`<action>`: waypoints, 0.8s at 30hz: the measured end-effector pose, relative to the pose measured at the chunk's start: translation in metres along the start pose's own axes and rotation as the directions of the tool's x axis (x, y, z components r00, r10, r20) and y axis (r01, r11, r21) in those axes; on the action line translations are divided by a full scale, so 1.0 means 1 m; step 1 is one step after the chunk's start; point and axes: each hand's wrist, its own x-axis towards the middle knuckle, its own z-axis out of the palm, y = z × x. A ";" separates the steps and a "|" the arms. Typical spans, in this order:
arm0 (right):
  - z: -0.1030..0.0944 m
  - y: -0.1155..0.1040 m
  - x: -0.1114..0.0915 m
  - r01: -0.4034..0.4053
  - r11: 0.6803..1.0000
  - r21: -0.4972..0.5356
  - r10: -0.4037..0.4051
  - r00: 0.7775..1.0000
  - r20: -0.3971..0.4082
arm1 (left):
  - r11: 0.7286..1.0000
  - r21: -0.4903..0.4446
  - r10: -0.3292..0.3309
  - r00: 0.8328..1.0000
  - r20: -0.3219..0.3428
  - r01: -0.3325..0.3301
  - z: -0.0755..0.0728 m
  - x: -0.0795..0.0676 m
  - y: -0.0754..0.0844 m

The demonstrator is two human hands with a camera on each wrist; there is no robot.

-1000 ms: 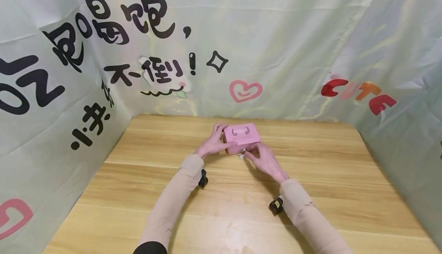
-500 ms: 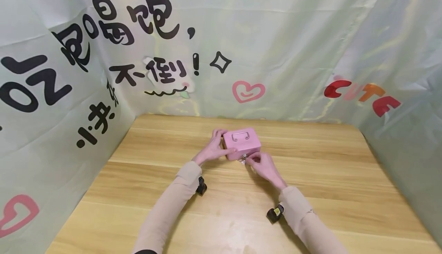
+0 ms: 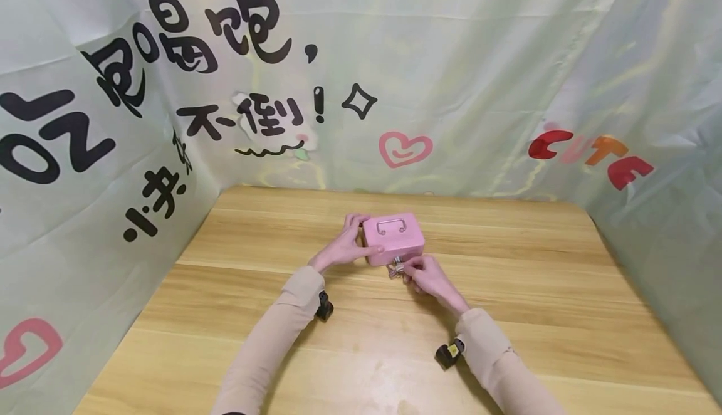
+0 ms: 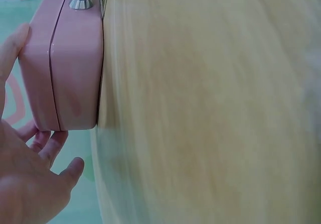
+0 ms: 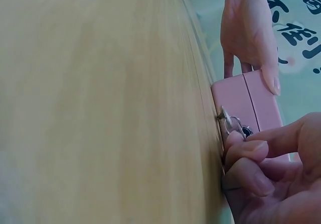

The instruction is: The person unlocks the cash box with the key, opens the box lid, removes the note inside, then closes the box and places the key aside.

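Note:
A small pink cash box (image 3: 403,239) with a wire handle (image 3: 392,225) on its lid stands on the wooden table. My left hand (image 3: 341,247) grips its left end, thumb on the lid's front edge and other fingers round the side. At the front, thumb and forefinger of my right hand (image 3: 431,276) pinch a key at the round lock (image 4: 81,2). A key ring (image 5: 232,125) and a second, loose key (image 5: 224,112) hang beside those fingertips. The pinched key is mostly covered by my fingers, so how far it sits in the lock cannot be told.
Bare wooden table (image 3: 507,277) surrounds the box on all sides. Behind it and at both sides hangs a printed cloth (image 3: 462,89). A black wrist camera (image 3: 449,353) sits under each sleeve.
The box has come slightly toward me, with my left hand staying on it. My right hand has also drawn a little toward me, and more of the keys shows. The head view has shifted slightly.

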 end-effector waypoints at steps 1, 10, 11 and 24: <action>0.000 0.000 -0.001 0.003 1.000 -0.001 -0.003 1.000 0.016 | 1.000 -0.001 0.005 1.000 0.002 -0.005 -0.001 -0.001 0.000; 0.000 -0.005 -0.005 -0.016 1.000 -0.003 0.017 0.994 0.104 | 1.000 -0.008 0.017 0.999 0.039 -0.017 -0.006 -0.007 0.002; 0.000 -0.006 -0.005 -0.016 1.000 -0.001 0.016 0.994 0.108 | 1.000 -0.012 0.020 0.999 0.044 -0.019 -0.007 -0.007 0.002; -0.014 0.000 -0.009 -0.019 0.993 -0.112 0.007 0.995 -0.104 | 0.999 -0.024 0.040 0.995 0.092 -0.038 -0.010 -0.014 -0.001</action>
